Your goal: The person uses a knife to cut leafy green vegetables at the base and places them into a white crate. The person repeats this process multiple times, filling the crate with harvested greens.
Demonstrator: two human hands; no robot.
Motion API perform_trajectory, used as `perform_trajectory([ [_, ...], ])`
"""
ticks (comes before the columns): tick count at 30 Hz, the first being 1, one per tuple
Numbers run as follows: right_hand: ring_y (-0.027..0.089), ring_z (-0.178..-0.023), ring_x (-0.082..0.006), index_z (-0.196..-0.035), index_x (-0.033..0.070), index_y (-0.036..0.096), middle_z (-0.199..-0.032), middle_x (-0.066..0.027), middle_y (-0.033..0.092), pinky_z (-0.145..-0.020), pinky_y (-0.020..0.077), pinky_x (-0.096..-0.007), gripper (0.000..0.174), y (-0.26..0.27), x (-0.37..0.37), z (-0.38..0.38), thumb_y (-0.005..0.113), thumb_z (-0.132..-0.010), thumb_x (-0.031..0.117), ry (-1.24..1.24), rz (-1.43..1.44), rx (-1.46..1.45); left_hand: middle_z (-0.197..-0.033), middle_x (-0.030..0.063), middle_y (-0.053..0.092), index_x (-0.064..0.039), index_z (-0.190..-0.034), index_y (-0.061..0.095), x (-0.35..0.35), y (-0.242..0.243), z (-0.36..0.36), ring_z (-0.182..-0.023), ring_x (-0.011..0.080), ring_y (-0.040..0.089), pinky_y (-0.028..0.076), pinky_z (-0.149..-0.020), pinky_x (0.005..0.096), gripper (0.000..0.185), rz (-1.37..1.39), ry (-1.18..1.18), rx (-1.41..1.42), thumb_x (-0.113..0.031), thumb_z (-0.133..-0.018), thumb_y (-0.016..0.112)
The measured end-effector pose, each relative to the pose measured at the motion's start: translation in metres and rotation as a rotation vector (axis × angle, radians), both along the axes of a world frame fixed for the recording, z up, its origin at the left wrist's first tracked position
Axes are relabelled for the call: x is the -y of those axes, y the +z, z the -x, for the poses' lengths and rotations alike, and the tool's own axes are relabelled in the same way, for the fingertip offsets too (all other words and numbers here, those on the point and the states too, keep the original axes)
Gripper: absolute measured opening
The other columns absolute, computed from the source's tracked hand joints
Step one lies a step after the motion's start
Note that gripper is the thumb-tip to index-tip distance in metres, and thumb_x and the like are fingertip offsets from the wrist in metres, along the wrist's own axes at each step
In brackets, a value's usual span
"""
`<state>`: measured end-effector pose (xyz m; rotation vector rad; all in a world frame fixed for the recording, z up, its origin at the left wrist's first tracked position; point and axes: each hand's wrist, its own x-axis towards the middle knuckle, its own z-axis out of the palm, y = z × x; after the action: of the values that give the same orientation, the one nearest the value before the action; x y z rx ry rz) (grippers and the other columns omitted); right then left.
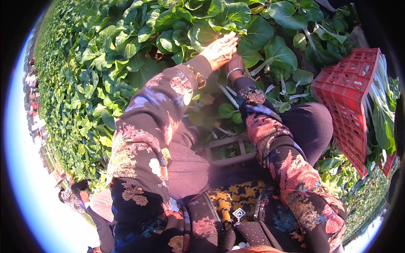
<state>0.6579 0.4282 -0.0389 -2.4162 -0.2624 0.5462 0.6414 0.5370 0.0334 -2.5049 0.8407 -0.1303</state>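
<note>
My left hand (221, 49) reaches into the front of a dense row of bok choy-like leafy greens (218, 30), its extended fingers lying close together by the lower leaves. Just under it is my right hand (234, 64), with a silvery bangle (234, 72) on the wrist. The two hands touch or overlap. Leaves and the left hand cover the right fingers, so whether either hand grips a stem is hidden. Loose greens with white stems (228, 95) lie on the soil below my hands.
A red plastic crate (345, 101), tilted at my right, holds greens with long white stems (381, 95). A slatted frame (226, 163) is between my legs. More cut-looking greens (284, 57) lie toward the crate. Another person (101, 205) is at lower left.
</note>
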Motion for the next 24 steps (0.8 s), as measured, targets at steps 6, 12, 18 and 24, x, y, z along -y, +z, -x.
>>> perform_trajectory([
  [6,0.058,-0.075,-0.0468,-0.091,0.003,0.047,-0.075,-0.0285,0.059,-0.062,0.0450,-0.0519,0.027,-0.004,0.003,0.009,0.049,-0.090,0.030,-0.109,-0.155,0.079,-0.098,0.0142,0.058,0.002,-0.099,0.060,-0.023,-0.002,-0.032,-0.093,0.0210,0.054,0.042,-0.083,0.0331,0.022,-0.496,0.235,0.304,-0.013,-0.086,0.049],
  [12,0.058,-0.076,-0.0479,-0.093,0.003,0.045,-0.077,-0.0280,0.060,-0.064,0.0451,-0.0528,0.029,-0.011,0.002,0.008,0.049,-0.088,0.032,-0.066,-0.045,0.006,-0.098,0.0101,0.058,-0.001,-0.086,0.065,-0.046,0.026,-0.008,-0.098,0.0241,0.048,0.038,-0.085,0.0354,0.022,-0.039,0.254,0.041,-0.014,-0.070,0.056],
  [18,0.059,-0.086,-0.0472,-0.101,0.004,0.047,-0.090,-0.0280,0.062,-0.075,0.0457,-0.0546,0.032,-0.013,0.002,0.001,0.046,-0.089,0.034,-0.034,0.011,-0.109,-0.099,0.0105,0.057,0.000,-0.080,0.065,-0.052,0.029,-0.002,-0.100,0.0272,0.048,0.040,-0.086,0.0379,0.020,0.091,0.334,-0.057,-0.013,-0.066,0.058],
  [24,0.057,-0.083,-0.0500,-0.098,0.004,0.048,-0.086,-0.0309,0.060,-0.073,0.0447,-0.0553,0.032,-0.025,-0.001,0.002,0.046,-0.089,0.034,-0.005,-0.054,-0.084,-0.097,0.0098,0.056,-0.001,-0.076,0.065,-0.056,0.031,0.001,-0.101,0.0270,0.049,0.041,-0.086,0.0383,0.016,0.186,0.309,-0.008,-0.012,-0.065,0.059],
])
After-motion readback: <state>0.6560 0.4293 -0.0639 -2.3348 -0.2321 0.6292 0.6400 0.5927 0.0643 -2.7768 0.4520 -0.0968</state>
